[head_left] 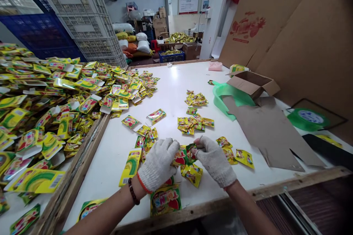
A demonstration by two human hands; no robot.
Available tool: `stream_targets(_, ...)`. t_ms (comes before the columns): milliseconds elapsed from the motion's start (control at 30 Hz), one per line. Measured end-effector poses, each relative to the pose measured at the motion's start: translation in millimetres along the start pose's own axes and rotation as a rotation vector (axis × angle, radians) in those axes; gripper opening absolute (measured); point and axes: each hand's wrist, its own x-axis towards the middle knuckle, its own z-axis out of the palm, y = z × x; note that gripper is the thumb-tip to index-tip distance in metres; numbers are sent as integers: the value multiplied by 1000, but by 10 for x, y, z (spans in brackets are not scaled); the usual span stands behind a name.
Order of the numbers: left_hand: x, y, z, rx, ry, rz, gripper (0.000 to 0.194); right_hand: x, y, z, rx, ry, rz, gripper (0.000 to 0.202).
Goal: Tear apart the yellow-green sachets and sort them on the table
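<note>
My left hand (160, 161), in a white knit glove, is closed on a small green and red packet (180, 156) above the white table. On the packet's right side, my right hand (213, 159), gloved too, pinches a small green candy packet (191, 153). Just below them lies a yellow candy packet (192, 174). A flat yellow box (130, 167) rests left of my left hand, and a larger green packet (166, 201) is near the front edge. Small yellow packets (228, 150) lie right of my right hand.
A large heap of yellow boxes and packets (55, 117) fills the left, behind a wooden rail (79, 170). Small packet piles (195, 123) sit mid-table. Flat cardboard (259, 128), green plastic (220, 97) and an open carton (252, 82) lie right. Stacked crates (88, 25) stand behind.
</note>
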Motion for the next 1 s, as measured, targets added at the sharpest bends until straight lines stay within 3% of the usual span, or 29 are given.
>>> stream_targets(100,-43,61,33,-24,-35,0,49,-37,8,90,-214,111,-131,12)
stream_targets(200,-81,52,90,-85,-1,-62,53,-34,-17,107,-241,163,-188,4)
stream_targets(267,-94,11,108,-105,33,-92,52,-22,-28,73,-167,148,-163,11)
stream_targets(367,-99,-42,101,-117,61,-92,48,-27,-28,23,-80,29,-65,19)
stream_targets(467,-106,-44,90,-90,32,-36,48,-62,-15,37,-105,-30,-15,36)
stream_targets(600,-119,-5,81,25,-6,38,54,-96,13,122,-227,47,13,25)
stream_targets(667,-113,2,66,62,-8,29,53,-105,22,148,-184,72,29,19)
stream_targets(833,-95,0,31,100,-10,32,54,-125,-13,123,270,-196,184,29)
stream_targets(933,-108,10,47,66,-11,63,57,-126,-55,95,193,-143,245,18)
stream_targets(1000,-120,4,68,28,-16,61,57,-135,-70,63,208,-230,264,18)
